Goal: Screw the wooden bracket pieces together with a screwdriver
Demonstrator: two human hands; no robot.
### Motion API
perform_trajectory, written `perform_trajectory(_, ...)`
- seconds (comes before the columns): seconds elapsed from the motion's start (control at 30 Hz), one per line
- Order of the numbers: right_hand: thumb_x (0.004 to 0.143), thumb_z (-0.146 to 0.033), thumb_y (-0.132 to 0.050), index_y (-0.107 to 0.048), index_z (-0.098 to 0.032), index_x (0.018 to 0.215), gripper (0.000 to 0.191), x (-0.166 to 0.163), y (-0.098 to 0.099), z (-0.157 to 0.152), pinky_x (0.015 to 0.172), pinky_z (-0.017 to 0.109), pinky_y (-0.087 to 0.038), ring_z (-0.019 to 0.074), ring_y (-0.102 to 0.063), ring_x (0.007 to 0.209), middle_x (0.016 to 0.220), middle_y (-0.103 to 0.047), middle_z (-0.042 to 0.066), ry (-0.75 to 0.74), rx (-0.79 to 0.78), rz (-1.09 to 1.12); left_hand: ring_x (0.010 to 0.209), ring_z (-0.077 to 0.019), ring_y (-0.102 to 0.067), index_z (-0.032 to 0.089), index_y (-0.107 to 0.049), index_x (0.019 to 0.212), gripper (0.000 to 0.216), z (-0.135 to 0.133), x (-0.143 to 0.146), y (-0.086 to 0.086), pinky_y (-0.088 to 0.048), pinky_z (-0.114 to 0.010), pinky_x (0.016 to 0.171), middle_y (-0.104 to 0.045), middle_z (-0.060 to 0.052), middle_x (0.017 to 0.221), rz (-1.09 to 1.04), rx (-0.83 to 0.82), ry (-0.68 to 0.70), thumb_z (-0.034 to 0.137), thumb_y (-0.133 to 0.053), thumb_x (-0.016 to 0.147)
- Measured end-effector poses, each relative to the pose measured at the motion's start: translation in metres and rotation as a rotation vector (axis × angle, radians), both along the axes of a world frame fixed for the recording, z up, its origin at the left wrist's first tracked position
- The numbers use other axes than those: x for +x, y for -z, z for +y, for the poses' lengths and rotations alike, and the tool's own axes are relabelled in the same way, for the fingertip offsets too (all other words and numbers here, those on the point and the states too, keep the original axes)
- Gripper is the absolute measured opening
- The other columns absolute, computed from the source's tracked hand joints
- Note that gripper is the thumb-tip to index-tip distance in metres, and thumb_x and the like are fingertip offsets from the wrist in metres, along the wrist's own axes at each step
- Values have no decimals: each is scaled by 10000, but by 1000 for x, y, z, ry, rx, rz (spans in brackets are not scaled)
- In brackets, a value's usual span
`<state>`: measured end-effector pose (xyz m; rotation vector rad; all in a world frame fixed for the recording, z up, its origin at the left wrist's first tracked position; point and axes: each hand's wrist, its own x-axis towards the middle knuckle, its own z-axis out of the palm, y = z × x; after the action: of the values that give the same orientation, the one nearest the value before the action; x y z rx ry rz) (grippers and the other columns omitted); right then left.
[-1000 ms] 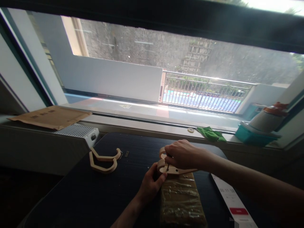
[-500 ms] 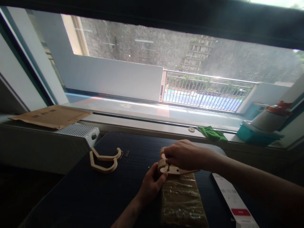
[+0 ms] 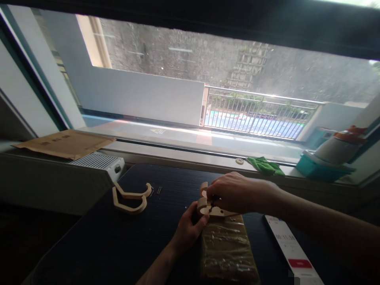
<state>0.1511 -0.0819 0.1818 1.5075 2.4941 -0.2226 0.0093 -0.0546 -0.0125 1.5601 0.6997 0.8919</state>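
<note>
On a block wrapped in clear film [image 3: 227, 249] lie pale wooden pieces with curved hook ends. My left hand [image 3: 188, 229] is closed on the nearer wooden hook [image 3: 202, 204], its thumb below the curl and its fingers mostly behind. My right hand [image 3: 234, 194] is above the same piece, fingers pinched around a thin dark tool [image 3: 211, 206] whose lower end meets the wood. The fingers hide most of this tool, so its kind does not show. A second wooden hook [image 3: 203, 188] curls up just beyond. A dark hole or screw head [image 3: 222, 211] shows on the nearer piece.
Two joined or touching wooden hooks [image 3: 130, 208] and several screws [image 3: 159, 190] lie on the dark table [image 3: 118, 245] at left. A phone [image 3: 292, 249] running a timer is at right. The windowsill bears a green cloth [image 3: 265, 166], a tape roll [image 3: 239, 161] and a teal box [image 3: 322, 168].
My right hand has turned slightly and shifted a little, with the thin dark tool still in its fingers. My left hand stays on the wooden hook.
</note>
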Motion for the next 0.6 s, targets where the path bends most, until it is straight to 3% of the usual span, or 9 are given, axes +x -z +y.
perform_trajectory(0.33, 905, -351, -337, -600, -199, 1000, 318, 10, 25, 3, 571, 264, -335, 181, -607, 713, 772, -652, 48, 93, 126, 29, 854, -179, -585, 200, -581, 989, 215, 0, 1, 0, -445, -237, 769, -664, -3, 910, -32, -7, -5, 274, -583, 787)
perform_trajectory(0.5, 867, -364, -406, -613, -219, 929, 260, 7, 14, 1, 561, 258, -329, 170, -593, 667, 734, -646, 28, 66, 108, 16, 877, -187, -588, 200, -572, 1010, 223, 0, 1, 1, -443, -241, 771, -667, -6, 933, -39, 0, 11, 262, -573, 795)
perform_trajectory(0.6, 831, -271, -475, -618, -222, 940, 186, 1, 3, -2, 591, 244, -347, 157, -592, 704, 780, -653, 24, 40, 56, 5, 889, -191, -587, 196, -569, 1013, 224, 0, 0, -1, -443, -247, 777, -665, -11, 940, -41, 7, 18, 261, -568, 798)
